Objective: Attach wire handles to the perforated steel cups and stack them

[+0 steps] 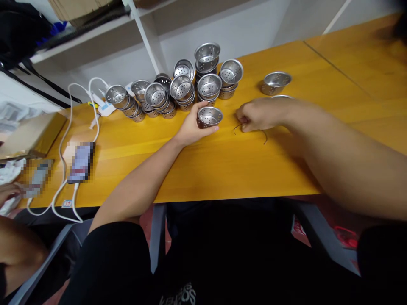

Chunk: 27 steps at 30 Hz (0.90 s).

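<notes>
My left hand (191, 127) is wrapped round a perforated metal cup (210, 117), which stands mouth up near the front of the stacks. To its right, my right hand (251, 115) is closed in a pinch just above the table. A thin dark strand (266, 137) comes out on both sides of the right fingers; whether it is cord or wire I cannot tell. Behind the left hand are several stacks of similar perforated metal cups (181, 88). Another perforated cup (275, 83) sits beyond the right hand, and my right wrist mostly hides one more cup (282, 97).
The wooden table (229, 178) backs onto a white shelf (149, 38). At the left lie a phone (82, 162) with white cables (62, 144), a second phone (38, 178) and a cardboard box (41, 135). Another person's hand (9, 192) is at the far left edge.
</notes>
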Each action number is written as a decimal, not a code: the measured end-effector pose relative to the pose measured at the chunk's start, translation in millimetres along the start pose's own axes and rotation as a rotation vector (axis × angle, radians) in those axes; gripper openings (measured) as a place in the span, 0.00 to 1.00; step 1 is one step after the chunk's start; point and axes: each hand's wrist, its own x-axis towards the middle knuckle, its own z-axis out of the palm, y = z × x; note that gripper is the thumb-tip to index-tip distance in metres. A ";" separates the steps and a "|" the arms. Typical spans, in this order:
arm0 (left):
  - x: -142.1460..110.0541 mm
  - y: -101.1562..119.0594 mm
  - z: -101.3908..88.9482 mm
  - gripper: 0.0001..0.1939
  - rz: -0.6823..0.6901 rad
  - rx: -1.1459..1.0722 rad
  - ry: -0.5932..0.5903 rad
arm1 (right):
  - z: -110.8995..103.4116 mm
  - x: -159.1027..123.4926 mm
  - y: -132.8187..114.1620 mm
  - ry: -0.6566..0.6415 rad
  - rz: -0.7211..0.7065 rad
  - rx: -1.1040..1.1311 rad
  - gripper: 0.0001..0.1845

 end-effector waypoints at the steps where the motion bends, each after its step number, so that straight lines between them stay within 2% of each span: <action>1: -0.5 2.1 0.4 0.61 -0.013 -0.003 0.003 | 0.9 -0.6 0.3 0.011 -0.007 0.007 0.09; 6: -3.1 22.9 2.1 0.57 -0.034 0.003 0.019 | 1.6 -4.9 1.2 0.049 -0.063 0.045 0.13; 15: -5.9 55.0 1.6 0.59 -0.094 0.086 0.019 | -2.3 -11.1 3.0 0.091 -0.100 0.067 0.11; 20: -4.8 54.3 0.9 0.61 -0.072 0.088 0.001 | -4.5 -13.7 3.3 0.172 -0.079 0.111 0.11; 24: -4.1 49.1 0.2 0.59 -0.070 0.089 0.034 | -4.5 -16.9 3.6 0.270 -0.077 0.249 0.08; 25: -4.1 47.7 0.0 0.58 -0.068 0.076 0.038 | -3.6 -16.9 4.2 0.291 -0.082 0.293 0.09; 27: -4.0 44.9 -0.6 0.59 -0.066 0.052 0.039 | -1.3 -15.5 6.4 0.336 -0.100 0.341 0.18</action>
